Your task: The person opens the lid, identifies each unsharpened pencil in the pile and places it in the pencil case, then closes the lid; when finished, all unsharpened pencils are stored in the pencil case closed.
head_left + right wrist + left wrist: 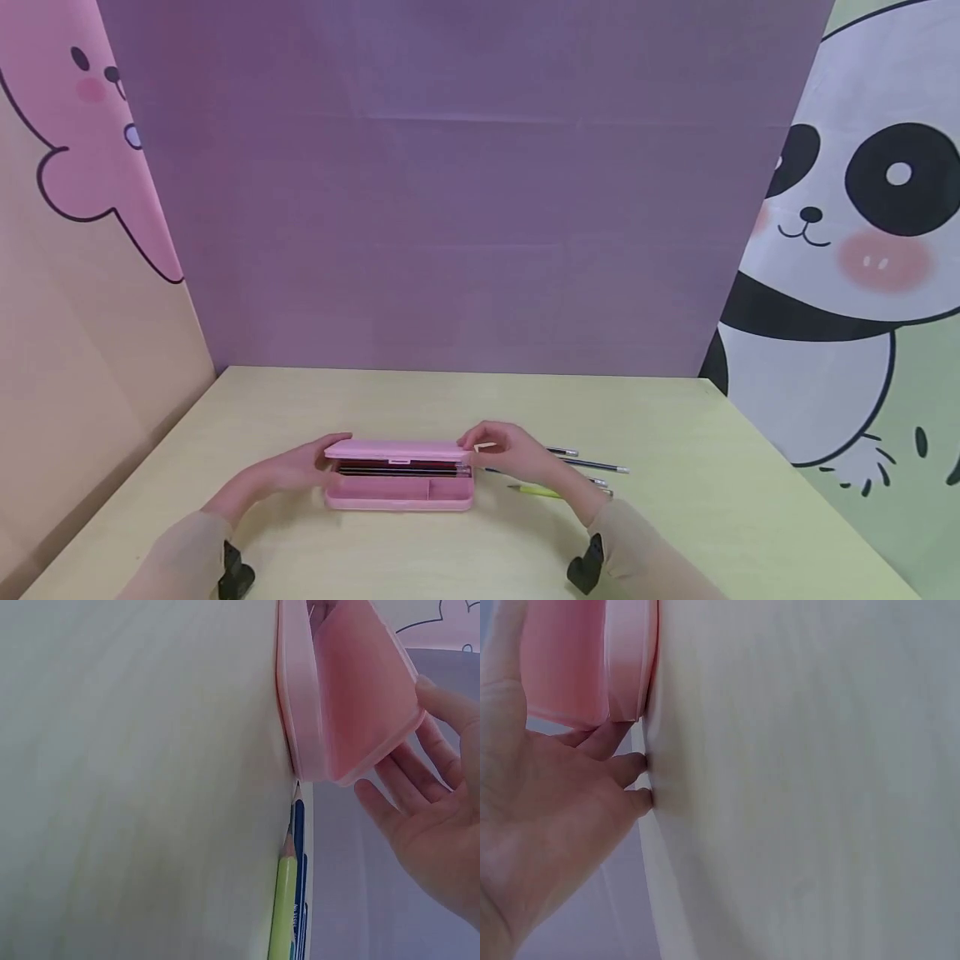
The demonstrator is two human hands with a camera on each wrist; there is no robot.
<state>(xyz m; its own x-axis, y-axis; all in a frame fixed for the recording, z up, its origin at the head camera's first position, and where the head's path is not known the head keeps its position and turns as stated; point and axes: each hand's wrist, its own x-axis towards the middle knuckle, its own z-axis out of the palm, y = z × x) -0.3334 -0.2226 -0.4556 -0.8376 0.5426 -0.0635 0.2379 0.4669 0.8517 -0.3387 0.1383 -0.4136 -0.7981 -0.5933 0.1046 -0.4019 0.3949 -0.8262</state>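
Observation:
A pink pencil case (375, 504) lies on the table with its hinged lid (397, 450) tilted partly open. Inside it, several dark pencils (405, 470) lie along the back, behind a divided front tray. My left hand (303, 465) is at the case's left end, with its thumb in front and fingers reaching behind the lid. At the opposite end, my right hand (513, 450) pinches the lid's corner; in the right wrist view the thumb (442, 701) is on the lid's edge and the other fingers are behind it.
Right of the case, partly behind my right forearm, lie several dark pencils (596, 465) and a yellow-green pencil (536, 491). The light wooden table (405, 554) meets a purple backdrop (465, 250) at its far edge. Cartoon-printed side panels stand left and right.

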